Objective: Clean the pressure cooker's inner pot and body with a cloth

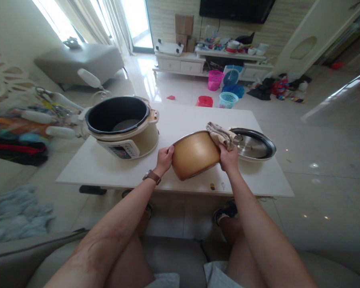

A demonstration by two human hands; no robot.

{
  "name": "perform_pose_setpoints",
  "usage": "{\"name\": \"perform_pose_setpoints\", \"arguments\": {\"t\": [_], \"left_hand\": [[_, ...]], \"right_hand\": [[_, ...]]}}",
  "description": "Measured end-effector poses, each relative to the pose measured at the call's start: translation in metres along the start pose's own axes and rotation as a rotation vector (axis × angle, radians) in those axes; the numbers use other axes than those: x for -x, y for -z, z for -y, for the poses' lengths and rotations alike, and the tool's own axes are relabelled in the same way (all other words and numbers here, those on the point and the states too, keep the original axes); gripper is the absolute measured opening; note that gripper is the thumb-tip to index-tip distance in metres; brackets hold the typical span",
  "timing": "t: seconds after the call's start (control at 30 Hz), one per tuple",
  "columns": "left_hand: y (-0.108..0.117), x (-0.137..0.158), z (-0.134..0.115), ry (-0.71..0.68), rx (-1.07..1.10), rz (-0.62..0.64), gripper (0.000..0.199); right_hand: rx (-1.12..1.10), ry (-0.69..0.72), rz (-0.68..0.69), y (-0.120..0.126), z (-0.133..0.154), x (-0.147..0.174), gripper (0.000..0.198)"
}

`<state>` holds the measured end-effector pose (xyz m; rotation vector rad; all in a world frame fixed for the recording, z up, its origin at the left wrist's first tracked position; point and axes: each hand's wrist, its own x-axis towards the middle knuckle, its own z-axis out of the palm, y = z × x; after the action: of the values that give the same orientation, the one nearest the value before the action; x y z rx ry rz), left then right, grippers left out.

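A golden-brown inner pot (196, 154) is tilted above the white table (156, 176), its rim facing away from me. My left hand (164, 159) grips its left side, thumb up near the rim. At the pot's right side my right hand (229, 158) is closed, with a folded patterned cloth (220, 135) between it and the rim. Left of the pot stands an electric pressure cooker (124, 128) with its dark cavity uncovered and a control panel in front. On the right lies the cooker lid (253, 145), its metal inner face upward, partly behind the cloth.
Two small objects, one a brown-and-yellow piece (212, 186), lie by the table's near edge. A stand with white paddle-like arms (64, 132) is beside the cooker. Beyond the table are a pink basket (215, 80), a red stool-like item (204, 101) and a light-blue basket (228, 100).
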<state>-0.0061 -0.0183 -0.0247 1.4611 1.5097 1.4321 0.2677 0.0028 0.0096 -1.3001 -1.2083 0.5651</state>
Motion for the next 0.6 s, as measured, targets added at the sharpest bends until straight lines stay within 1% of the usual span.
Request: {"name": "perform_pose_setpoints", "arguments": {"t": [0.1, 0.27, 0.4, 0.5, 0.53, 0.6], "left_hand": [[0.005, -0.004, -0.003, 0.009, -0.003, 0.045, 0.066], [0.005, -0.011, -0.033, -0.053, 0.034, 0.089, 0.060], [0.000, -0.014, -0.048, -0.058, -0.031, 0.102, 0.058], [-0.004, -0.014, -0.050, -0.054, -0.076, 0.099, 0.059], [-0.005, -0.014, -0.050, -0.054, -0.081, 0.098, 0.060], [-0.007, -0.014, -0.050, -0.056, -0.087, 0.097, 0.060]], "right_hand": [[-0.015, -0.062, -0.043, 0.000, -0.006, -0.001, 0.035], [-0.019, -0.089, -0.045, -0.001, -0.005, -0.001, 0.037], [-0.036, -0.075, -0.040, -0.003, -0.002, 0.000, 0.038], [-0.025, -0.003, -0.026, -0.001, 0.003, 0.003, 0.037], [-0.001, 0.046, -0.005, 0.000, 0.006, 0.004, 0.036], [0.081, 0.192, 0.075, 0.005, 0.016, 0.009, 0.034]]}}
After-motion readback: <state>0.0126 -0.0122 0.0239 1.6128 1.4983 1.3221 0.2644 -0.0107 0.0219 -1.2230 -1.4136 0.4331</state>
